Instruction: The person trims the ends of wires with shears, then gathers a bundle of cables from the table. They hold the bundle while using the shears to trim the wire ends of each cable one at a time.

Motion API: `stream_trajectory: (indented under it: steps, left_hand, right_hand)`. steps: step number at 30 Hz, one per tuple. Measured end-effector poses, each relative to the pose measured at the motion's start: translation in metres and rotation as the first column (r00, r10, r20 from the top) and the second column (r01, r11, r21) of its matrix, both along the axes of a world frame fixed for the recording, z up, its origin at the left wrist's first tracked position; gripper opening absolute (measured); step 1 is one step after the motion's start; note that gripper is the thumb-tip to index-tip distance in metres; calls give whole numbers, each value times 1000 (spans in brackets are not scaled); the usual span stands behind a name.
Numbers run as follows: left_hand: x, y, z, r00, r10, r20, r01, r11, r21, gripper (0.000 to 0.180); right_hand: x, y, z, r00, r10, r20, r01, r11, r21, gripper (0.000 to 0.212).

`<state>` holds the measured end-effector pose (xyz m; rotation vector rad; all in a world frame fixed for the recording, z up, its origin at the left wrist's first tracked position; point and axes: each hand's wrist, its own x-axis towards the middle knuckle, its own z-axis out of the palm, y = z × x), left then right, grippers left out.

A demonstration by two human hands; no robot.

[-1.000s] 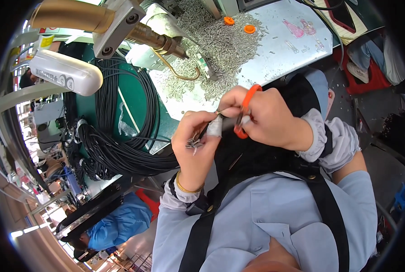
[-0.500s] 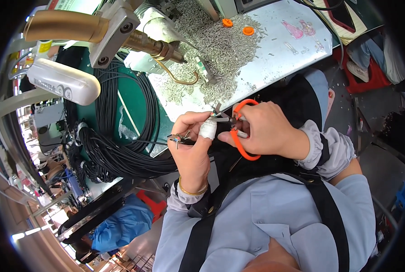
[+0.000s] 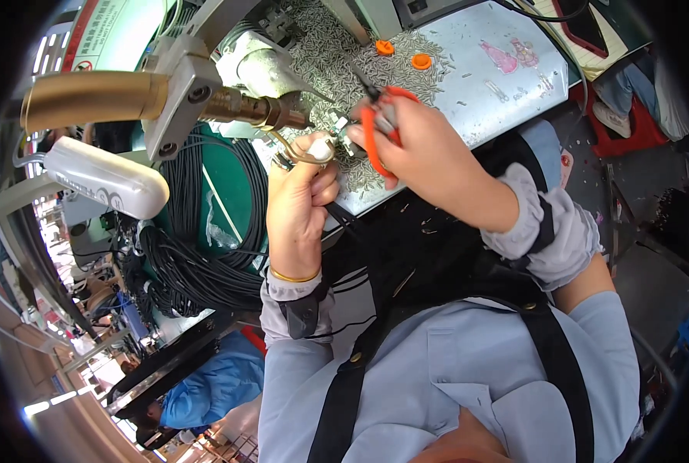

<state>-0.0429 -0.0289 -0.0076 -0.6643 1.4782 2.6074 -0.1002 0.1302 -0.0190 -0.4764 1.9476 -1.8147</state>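
Note:
My left hand (image 3: 294, 220) is raised to the machine's metal nozzle, its fingers closed around black cables (image 3: 343, 217) that trail out below the fist. White tape wraps a fingertip of that hand, beside a curved brass tube (image 3: 298, 157). My right hand (image 3: 429, 147) grips orange-handled pliers (image 3: 374, 143), with their dark jaws pointing up and away over a heap of small metal pieces (image 3: 391, 73). Close to the right fingertips is a small metal fixture (image 3: 340, 127). The cable ends near the nozzle are too small to make out.
A brass-coloured machine arm (image 3: 97, 100) and a white rounded housing (image 3: 107, 177) overhang the left side. Coiled black cables (image 3: 198, 262) lie on a green surface. Two orange caps (image 3: 422, 61) rest by the heap on the pale worktop (image 3: 476, 92). Another person in blue (image 3: 213, 382) sits lower left.
Both hands have moved away from my body toward the machine. They have drawn apart; the pliers left the left-hand fingertips and now point up over the metal pieces.

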Motion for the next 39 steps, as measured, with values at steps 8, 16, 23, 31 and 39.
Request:
stream_trajectory:
  steps: [8, 16, 23, 31, 39]
  left_hand:
    - [-3, -15, -5, 995, -88, 40, 86, 995, 46, 13]
    - [-1, -4, 0, 999, -1, 36, 5, 995, -100, 14]
    - [1, -5, 0, 999, -16, 30, 20, 994, -109, 15]
    - [33, 18, 16, 1000, 16, 5, -15, 997, -70, 12]
    - [55, 48, 11, 998, 35, -47, -48, 952, -304, 14]
  right_hand:
    - [-12, -10, -6, 997, 50, 56, -50, 999, 0, 15]
    - [-13, -11, -10, 998, 61, -30, -61, 998, -7, 13]
    - [-9, -11, -8, 999, 17, -51, -18, 999, -33, 14]
    - [10, 16, 7, 962, 148, 230, -97, 971, -219, 15]
    - [28, 30, 4, 806, -152, -571, 204, 979, 26, 10]
